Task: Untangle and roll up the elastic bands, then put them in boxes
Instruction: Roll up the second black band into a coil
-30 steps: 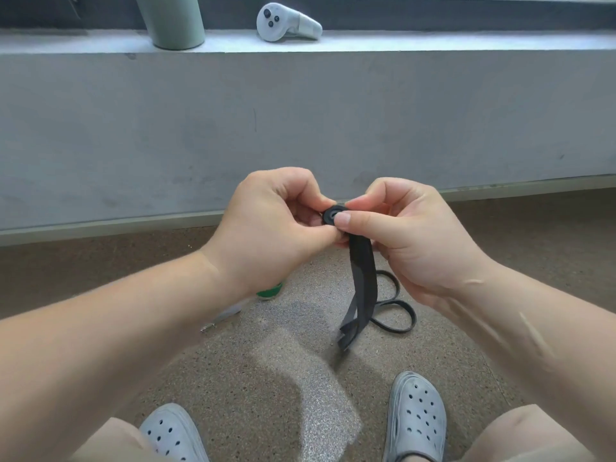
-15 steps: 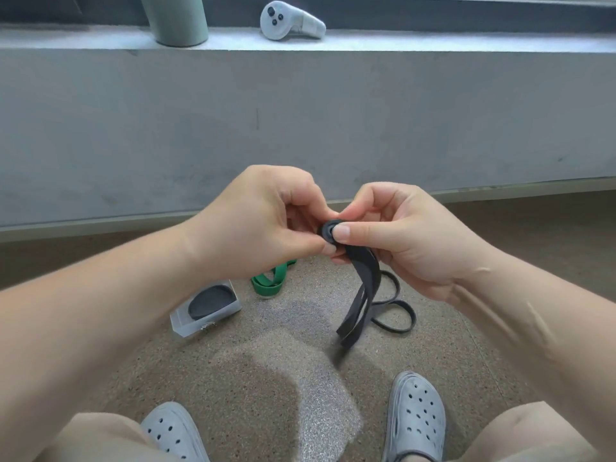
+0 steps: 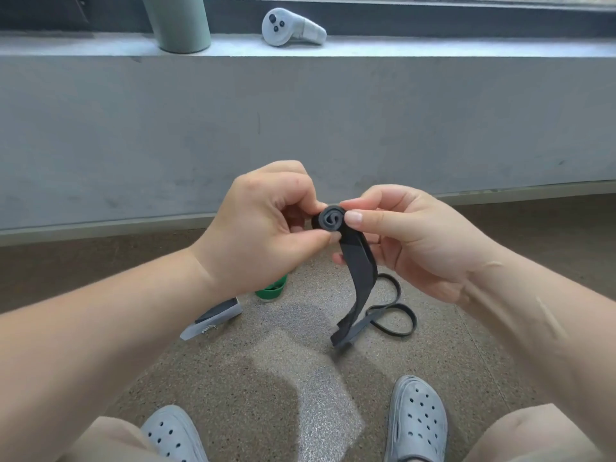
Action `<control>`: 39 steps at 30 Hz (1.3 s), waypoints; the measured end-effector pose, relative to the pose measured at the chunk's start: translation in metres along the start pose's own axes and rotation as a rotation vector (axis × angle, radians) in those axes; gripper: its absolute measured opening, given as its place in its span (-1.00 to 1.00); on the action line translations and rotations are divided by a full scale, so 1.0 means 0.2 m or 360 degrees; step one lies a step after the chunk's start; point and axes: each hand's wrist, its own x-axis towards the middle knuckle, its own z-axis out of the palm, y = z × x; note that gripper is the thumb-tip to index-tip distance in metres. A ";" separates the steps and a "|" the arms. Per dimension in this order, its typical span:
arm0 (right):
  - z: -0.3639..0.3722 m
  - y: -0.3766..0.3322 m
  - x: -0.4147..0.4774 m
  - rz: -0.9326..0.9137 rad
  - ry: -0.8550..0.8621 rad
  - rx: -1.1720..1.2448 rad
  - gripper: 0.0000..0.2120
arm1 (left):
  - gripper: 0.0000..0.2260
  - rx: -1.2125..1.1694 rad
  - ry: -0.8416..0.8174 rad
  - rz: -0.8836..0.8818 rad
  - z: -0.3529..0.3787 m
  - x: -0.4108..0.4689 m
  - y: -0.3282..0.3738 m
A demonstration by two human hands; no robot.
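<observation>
Both hands hold a wide black elastic band [image 3: 359, 271] in mid-air. Its top end is wound into a small tight coil, pinched between the fingers of my left hand [image 3: 263, 228] and my right hand [image 3: 410, 235]. The loose tail hangs down and its end rests near the floor. A thin black band [image 3: 395, 315] lies in loops on the floor behind the tail. A green band [image 3: 271, 290] shows partly under my left wrist. A clear box [image 3: 213, 318] with a dark roll inside lies on the floor, half hidden by my left forearm.
A grey concrete wall [image 3: 300, 128] rises ahead, topped by a ledge with a green cup [image 3: 178, 21] and a white controller [image 3: 290, 26]. My two grey clogs [image 3: 416, 421] stand on the speckled floor at the bottom.
The coil at the band's top has grown and turned to face the camera. My hands rose slightly, and my left arm shifted, covering more of the box and green band.
</observation>
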 end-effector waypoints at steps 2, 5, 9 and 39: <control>0.00 0.00 -0.01 0.0012 0.0004 0.0046 -0.92 | -0.72 0.0021 0.0052 -0.0008 0.01 0.00 0.00; 0.03 0.00 0.00 -0.0036 0.0065 0.0209 -0.84 | -0.72 0.0047 0.0163 -0.0022 0.01 0.02 0.01; 0.05 0.03 0.01 -0.0124 0.0148 0.0249 -0.82 | -0.71 0.0042 0.0203 -0.0020 0.02 0.03 0.02; 0.01 -0.01 0.00 -0.0370 0.0156 -0.0346 -0.90 | -0.90 -0.0597 -0.0231 -0.0807 -0.07 0.08 0.10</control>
